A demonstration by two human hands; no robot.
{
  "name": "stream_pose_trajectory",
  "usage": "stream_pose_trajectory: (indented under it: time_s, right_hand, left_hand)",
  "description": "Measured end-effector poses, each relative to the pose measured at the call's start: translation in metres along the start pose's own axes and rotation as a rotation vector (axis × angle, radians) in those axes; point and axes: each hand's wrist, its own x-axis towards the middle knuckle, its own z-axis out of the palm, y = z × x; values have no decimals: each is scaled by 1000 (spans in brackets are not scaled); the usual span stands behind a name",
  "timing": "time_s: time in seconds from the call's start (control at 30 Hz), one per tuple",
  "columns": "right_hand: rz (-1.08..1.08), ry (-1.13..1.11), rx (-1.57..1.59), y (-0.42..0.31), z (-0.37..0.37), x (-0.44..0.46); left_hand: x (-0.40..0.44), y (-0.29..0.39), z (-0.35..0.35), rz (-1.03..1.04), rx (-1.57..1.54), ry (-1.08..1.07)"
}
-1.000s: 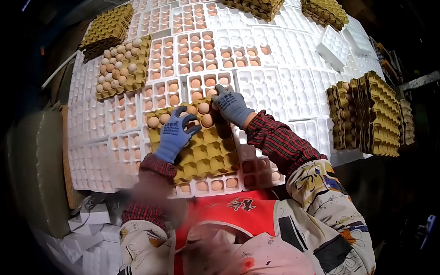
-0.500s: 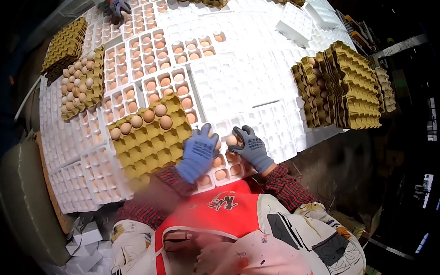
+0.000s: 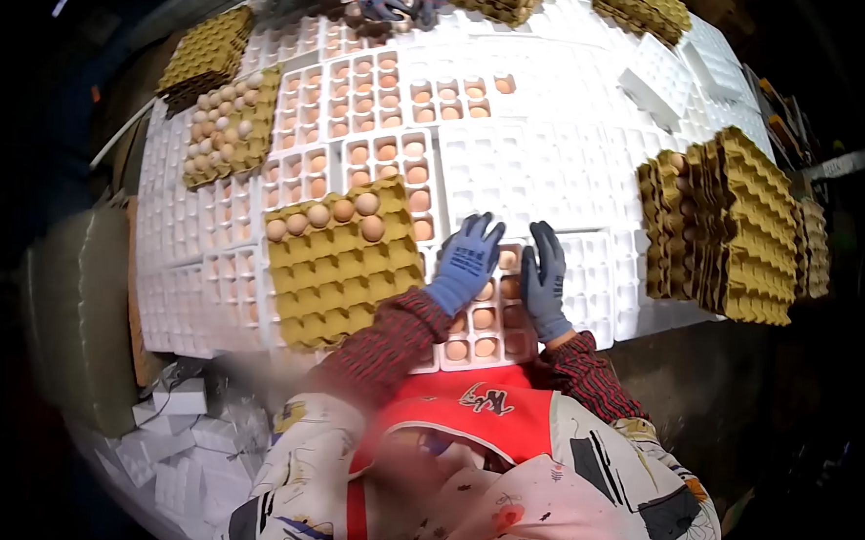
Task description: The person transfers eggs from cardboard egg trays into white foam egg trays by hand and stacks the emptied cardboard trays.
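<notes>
My left hand, in a blue-grey work glove, lies with its fingers stretched forward over the left side of a white foam egg tray. Opposite it, along the tray's right side, is my right hand, gloved alike, fingers extended and holding nothing. Between the hands, brown eggs sit in the tray's cups; my hands hide some of them. Left of my left hand lies a yellow-brown egg flat, with several eggs along its far end and bare cups nearer me.
More white trays with eggs cover the table's left and middle. A tall stack of flats stands at the right. Another flat of eggs lies at the left. A co-worker's gloved hands are at the far edge. White foam pieces lie below left.
My right hand has let go of an egg, and its fingers are now straightened. My left hand's fingers are stretched out too. The view has shifted, and a second co-worker's hand shows.
</notes>
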Motion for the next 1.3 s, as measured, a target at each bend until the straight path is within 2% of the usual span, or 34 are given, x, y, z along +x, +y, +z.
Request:
stream_pose_trajectory:
  time_s: [0.03, 0.07, 0.1, 0.17, 0.23, 0.3, 0.33, 0.4, 0.43, 0.47, 0.5, 0.57, 0.6, 0.63, 0.7, 0.73, 0.77, 0.83, 0.87, 0.9, 0.97, 1.03, 1.07, 1.1, 1.13, 1.17, 1.2, 1.23, 1.27, 1.3]
  right_hand:
    - [4, 29, 42, 0, 4, 6]
    - [-33, 22, 50, 0, 9, 10]
    - [-24, 31, 196, -20, 15, 20]
    - [-161, 10, 50, -29, 35, 34]
    - [-137, -107, 148, -82, 46, 50]
    - [-263, -188, 249, -98, 86, 60]
    - [-329, -240, 184, -109, 103, 64]
    - [-422, -350, -29, -130, 135, 66]
    - [-447, -415, -175, -136, 148, 64]
    - [-434, -490, -347, -129, 167, 59]
    - [-422, -480, -361, -132, 166, 60]
    - [-423, -495, -381, -137, 163, 63]
    - [-392, -530, -294, -134, 157, 67]
    - [-269, -540, -149, -127, 155, 71]
    - [97, -415, 698, -94, 172, 77]
    - [214, -485, 739, -98, 162, 92]
    - [293, -582, 658, -105, 160, 104]
    - [-175, -628, 12, -119, 175, 120]
    - [-334, -628, -229, -139, 172, 118]
    - [-444, -662, -453, -128, 195, 118]
    - [-528, -663, -602, -124, 206, 117]
    - [-285, -575, -196, -132, 179, 123]
    - [-38, -584, 175, -123, 173, 128]
    - [483, -667, 636, -134, 158, 131]
    - [396, -645, 721, -140, 160, 129]
    - [308, -598, 784, -145, 159, 130]
    - [124, -717, 561, -144, 168, 130]
    - [-50, -826, 321, -147, 182, 136]
    - [-266, -673, -127, -175, 183, 122]
    - [-351, -730, -622, -175, 221, 115]
  left_hand:
    - [2, -4, 10, 70, 138, 56]
    - [-5, -1, 14, -5, 180, -31]
    - [-6, 0, 12, 40, 142, 16]
    - [-9, 1, -33, 53, 170, 62]
    - [-33, -28, -90, -34, 125, 124]
    - [-59, -85, -122, -232, -4, 295]
    - [-75, -114, -136, -285, 105, 392]
    - [-96, -173, -165, -258, 352, 289]
    - [-105, -185, -172, -315, 473, 177]
    - [-112, -199, -175, -351, 462, 39]
    - [-111, -204, -180, -381, 451, -93]
    - [-110, -214, -188, -279, 507, -113]
    - [-113, -218, -190, -233, 394, -47]
    - [-116, -222, -193, -187, 281, 17]
    - [-119, -221, -189, -287, -412, 443]
    - [-115, -229, -190, -278, -485, 515]
    - [-111, -237, -189, -247, -454, 429]
    - [-87, -213, -191, -219, -214, 174]
    - [-77, -195, -195, -308, 52, -51]
    - [-71, -203, -178, -281, 241, -202]
    - [-65, -203, -177, -322, 317, -315]
    - [-86, -219, -192, -214, -114, 97]
    - [-94, -231, -202, -218, -503, 246]
    - [-106, -229, -232, -538, -1119, 183]
    - [-122, -244, -243, -567, -1487, 246]
    - [-122, -233, -261, -611, -1492, 334]
    - [-134, -253, -260, -454, -1357, 218]
    - [-128, -242, -272, -712, -1296, 105]
    - [-123, -251, -268, -742, -981, -13]
    - [-131, -284, -237, -369, -435, -4]
